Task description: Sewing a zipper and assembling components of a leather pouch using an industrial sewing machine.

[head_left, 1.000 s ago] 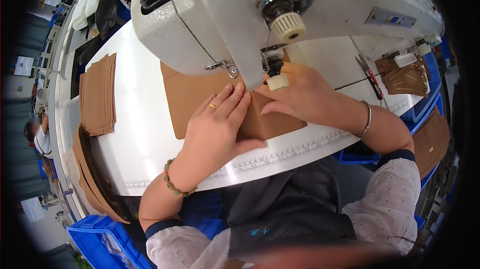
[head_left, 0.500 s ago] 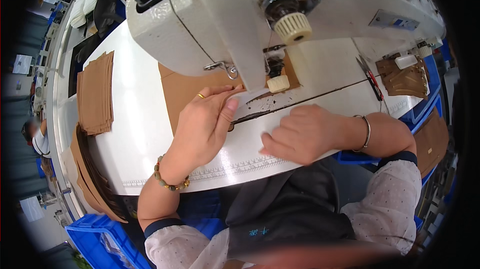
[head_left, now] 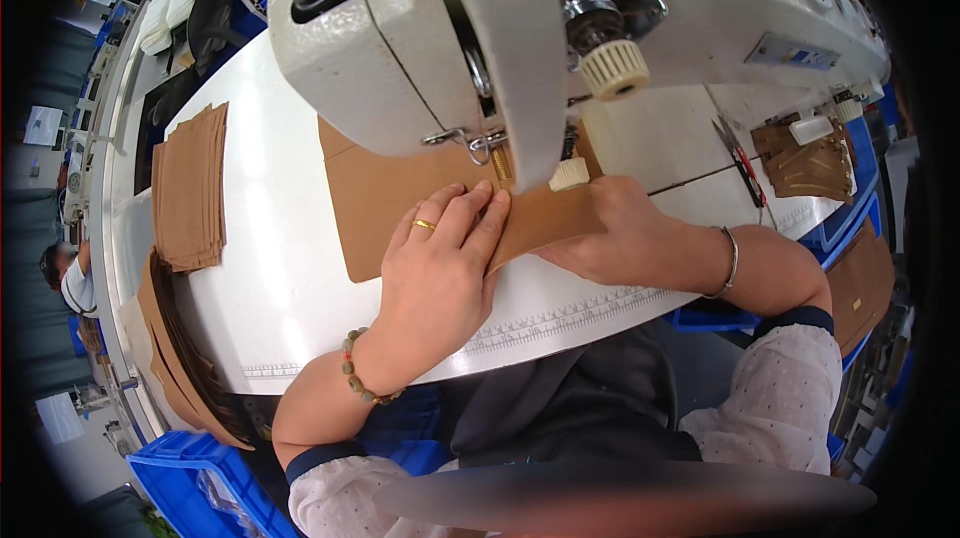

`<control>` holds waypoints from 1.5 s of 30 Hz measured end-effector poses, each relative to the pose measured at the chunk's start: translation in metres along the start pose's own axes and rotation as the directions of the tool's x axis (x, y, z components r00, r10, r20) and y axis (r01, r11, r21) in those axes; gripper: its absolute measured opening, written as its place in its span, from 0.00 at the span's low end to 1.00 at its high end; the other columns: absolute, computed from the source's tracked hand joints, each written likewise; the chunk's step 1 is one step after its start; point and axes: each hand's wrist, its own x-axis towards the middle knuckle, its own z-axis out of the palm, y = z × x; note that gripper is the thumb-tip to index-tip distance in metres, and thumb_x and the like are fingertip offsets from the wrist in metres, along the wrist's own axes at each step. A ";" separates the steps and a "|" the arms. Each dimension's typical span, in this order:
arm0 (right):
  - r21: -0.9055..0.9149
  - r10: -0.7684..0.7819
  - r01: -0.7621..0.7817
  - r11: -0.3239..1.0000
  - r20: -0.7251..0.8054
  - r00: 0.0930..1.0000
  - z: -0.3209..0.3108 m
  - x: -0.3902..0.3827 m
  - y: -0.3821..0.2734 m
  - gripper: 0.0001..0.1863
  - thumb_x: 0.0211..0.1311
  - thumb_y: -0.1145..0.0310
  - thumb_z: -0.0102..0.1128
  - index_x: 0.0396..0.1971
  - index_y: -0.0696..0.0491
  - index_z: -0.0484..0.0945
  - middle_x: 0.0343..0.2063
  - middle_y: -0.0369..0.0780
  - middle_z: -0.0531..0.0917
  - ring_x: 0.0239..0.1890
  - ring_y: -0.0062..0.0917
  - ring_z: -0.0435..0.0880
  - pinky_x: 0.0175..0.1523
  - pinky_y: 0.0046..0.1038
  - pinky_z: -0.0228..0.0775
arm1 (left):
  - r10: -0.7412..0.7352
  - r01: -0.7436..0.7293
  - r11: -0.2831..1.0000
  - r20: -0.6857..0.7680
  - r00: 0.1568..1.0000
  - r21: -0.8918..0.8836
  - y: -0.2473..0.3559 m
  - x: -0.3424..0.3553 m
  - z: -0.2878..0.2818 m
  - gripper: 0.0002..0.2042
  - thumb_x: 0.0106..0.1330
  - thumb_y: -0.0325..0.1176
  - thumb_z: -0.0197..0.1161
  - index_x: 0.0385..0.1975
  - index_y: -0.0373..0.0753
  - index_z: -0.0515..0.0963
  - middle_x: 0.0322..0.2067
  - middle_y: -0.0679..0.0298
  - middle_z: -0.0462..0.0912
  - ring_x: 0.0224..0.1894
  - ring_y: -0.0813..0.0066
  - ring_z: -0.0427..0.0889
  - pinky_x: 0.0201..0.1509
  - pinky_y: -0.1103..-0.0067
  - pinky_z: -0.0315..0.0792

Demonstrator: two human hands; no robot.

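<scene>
A stack of brown pieces (head_left: 188, 188) is set near the left edge of the white worktop (head_left: 265, 288). The left hand (head_left: 440, 258) is laid palm down, wrist toward the front edge, fingers outstretched, close together and pointed away. Under it, at mid-worktop, a brown sheet (head_left: 375, 203) is partly covered by the sewing machine (head_left: 400, 48). Its visible length is stretched left to right; the left end is laid flat, the right end bent upward; the far edge is hidden. That raised end is met by the right hand (head_left: 615, 238), brought in from the right, knuckles outward; with fingertips hidden, whether it is pinched cannot be told. Scissors (head_left: 742, 166) are placed toward the right edge, tips pointed away.
</scene>
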 end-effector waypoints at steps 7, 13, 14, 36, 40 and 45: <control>0.002 0.002 -0.002 1.000 -0.012 1.000 0.007 -0.005 0.004 0.10 0.59 0.67 0.70 0.40 0.50 0.86 0.35 0.37 0.88 0.34 0.36 0.89 0.36 0.35 0.81 | -0.008 0.008 1.000 0.010 1.000 -0.028 0.000 0.000 -0.001 0.30 0.51 0.23 0.68 0.60 0.37 0.80 0.57 0.57 0.81 0.61 0.51 0.78 0.63 0.63 0.75; 0.035 -0.310 0.308 0.951 0.076 0.948 -0.028 -0.003 -0.016 0.12 0.60 0.59 0.71 0.33 0.52 0.84 0.28 0.34 0.83 0.26 0.28 0.83 0.29 0.28 0.72 | 0.031 -0.031 0.999 0.011 0.999 -0.018 0.001 0.002 -0.006 0.26 0.59 0.37 0.69 0.58 0.34 0.81 0.56 0.53 0.81 0.62 0.50 0.78 0.64 0.63 0.74; 0.023 -0.487 0.486 0.873 0.008 0.874 -0.038 -0.003 -0.019 0.13 0.60 0.58 0.72 0.32 0.52 0.83 0.27 0.33 0.81 0.25 0.27 0.81 0.28 0.28 0.70 | 0.051 -0.050 0.999 0.014 0.999 -0.015 0.000 0.002 -0.007 0.27 0.61 0.43 0.70 0.58 0.32 0.81 0.56 0.52 0.81 0.61 0.50 0.79 0.64 0.63 0.74; -0.193 -0.006 -0.015 0.981 -0.106 0.994 -0.002 0.011 0.014 0.18 0.55 0.60 0.74 0.42 0.54 0.85 0.47 0.43 0.86 0.56 0.37 0.83 0.62 0.38 0.74 | 0.046 -0.038 0.997 -0.112 0.993 0.071 -0.011 0.011 0.014 0.22 0.60 0.40 0.74 0.51 0.33 0.84 0.55 0.56 0.84 0.60 0.59 0.81 0.62 0.65 0.73; -0.030 0.107 -0.110 0.993 -0.074 0.991 -0.003 0.009 0.019 0.16 0.58 0.60 0.72 0.40 0.56 0.87 0.48 0.46 0.87 0.56 0.39 0.82 0.64 0.39 0.72 | 0.041 -0.034 0.997 -0.109 0.993 0.066 -0.011 0.011 0.013 0.22 0.60 0.40 0.74 0.50 0.33 0.85 0.55 0.56 0.84 0.60 0.58 0.81 0.62 0.65 0.73; -0.042 0.097 -0.100 0.994 -0.078 0.992 -0.004 0.010 0.018 0.16 0.59 0.60 0.71 0.38 0.58 0.87 0.48 0.47 0.87 0.56 0.40 0.82 0.64 0.40 0.72 | 0.022 -0.017 0.998 -0.067 0.998 0.066 -0.013 0.010 0.014 0.24 0.64 0.43 0.70 0.56 0.37 0.82 0.58 0.60 0.83 0.63 0.60 0.78 0.66 0.56 0.72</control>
